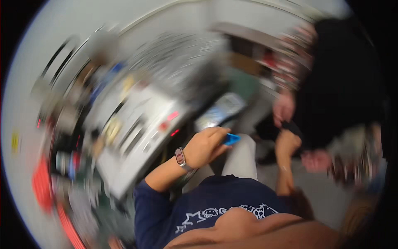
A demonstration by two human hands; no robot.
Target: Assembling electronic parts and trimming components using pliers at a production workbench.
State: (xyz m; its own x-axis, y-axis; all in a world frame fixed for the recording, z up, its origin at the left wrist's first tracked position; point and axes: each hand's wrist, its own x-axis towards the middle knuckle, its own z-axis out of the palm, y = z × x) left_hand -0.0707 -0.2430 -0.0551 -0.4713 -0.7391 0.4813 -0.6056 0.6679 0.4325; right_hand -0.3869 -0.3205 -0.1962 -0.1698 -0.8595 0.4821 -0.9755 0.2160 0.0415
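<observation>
Blue plastic piece (234, 139) sits mid-frame in the left hand (207, 145), fingers closed round it, its long axis pointing right toward the farther right hand (288, 142). That hand curls against black cloth (268, 128); blur hides any grip. Just above is another person's hand (284, 108).

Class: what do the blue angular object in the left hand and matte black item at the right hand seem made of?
Blue angular object: probably smooth plastic, from its even, vivid colour.
Matte black item: possibly fabric, showing no shine; blur leaves this open.
</observation>
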